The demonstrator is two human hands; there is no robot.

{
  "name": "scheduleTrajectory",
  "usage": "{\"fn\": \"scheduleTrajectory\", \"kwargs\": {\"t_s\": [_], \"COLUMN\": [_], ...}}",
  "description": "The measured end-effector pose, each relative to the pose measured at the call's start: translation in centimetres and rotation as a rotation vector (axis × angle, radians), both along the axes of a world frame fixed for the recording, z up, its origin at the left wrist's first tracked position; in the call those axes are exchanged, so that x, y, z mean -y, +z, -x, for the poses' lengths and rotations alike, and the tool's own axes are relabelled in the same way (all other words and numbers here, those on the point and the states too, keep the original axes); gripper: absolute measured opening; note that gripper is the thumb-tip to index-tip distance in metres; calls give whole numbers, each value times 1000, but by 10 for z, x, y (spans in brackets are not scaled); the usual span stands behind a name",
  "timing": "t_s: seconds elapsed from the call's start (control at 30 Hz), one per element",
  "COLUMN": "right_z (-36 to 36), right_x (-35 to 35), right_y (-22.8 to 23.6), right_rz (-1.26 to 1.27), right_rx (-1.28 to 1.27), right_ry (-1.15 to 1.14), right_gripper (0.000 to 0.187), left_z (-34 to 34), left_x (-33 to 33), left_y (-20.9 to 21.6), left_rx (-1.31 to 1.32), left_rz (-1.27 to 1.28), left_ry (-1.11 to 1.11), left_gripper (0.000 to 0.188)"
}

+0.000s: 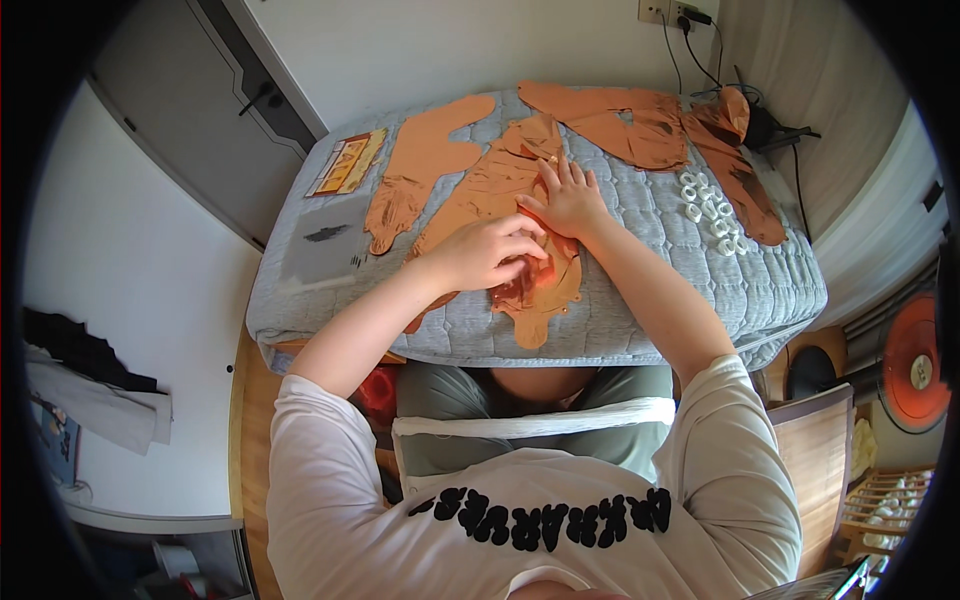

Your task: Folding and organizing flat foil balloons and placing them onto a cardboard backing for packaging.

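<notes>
Several flat orange foil balloons lie on a grey quilted mattress (640,225). In the middle, a foil balloon (535,327) with a rounded tab at its near end is under both my hands. My left hand (482,250) has its fingers bent and closed on the shiny, creased foil, and their tips are partly hidden. My right hand (570,195) rests flat on the same balloon a little farther off, its fingers spread and nothing in them. Another foil balloon (425,150) is spread out to the left.
A larger foil balloon (610,120) and a long foil piece (735,165) lie at the back right, near several white rings (705,208). Leftward are a printed packet (347,163) and a clear plastic sleeve (325,245). Black cables (690,45) hang from a wall socket.
</notes>
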State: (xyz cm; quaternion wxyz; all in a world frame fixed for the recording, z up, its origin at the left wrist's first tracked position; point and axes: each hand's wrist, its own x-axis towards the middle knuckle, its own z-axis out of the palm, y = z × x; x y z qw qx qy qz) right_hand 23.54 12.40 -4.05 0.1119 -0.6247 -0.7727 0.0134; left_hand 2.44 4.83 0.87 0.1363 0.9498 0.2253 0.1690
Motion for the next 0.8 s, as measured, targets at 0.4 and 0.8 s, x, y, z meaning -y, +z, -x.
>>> {"fn": "scheduleTrajectory", "kwargs": {"t_s": [0.4,0.8], "right_z": [0,-5], "right_x": [-3,-5], "right_y": [-3,-5], "right_rz": [-20,-27], "right_rx": [-4,30], "right_ry": [8,13], "right_gripper": [100,105], "left_z": [8,0], "left_x": [-5,-18], "left_y": [-27,-29], "left_rx": [-86,-220], "left_rz": [90,78], "left_ry": [284,422], "left_gripper": [91,130]}}
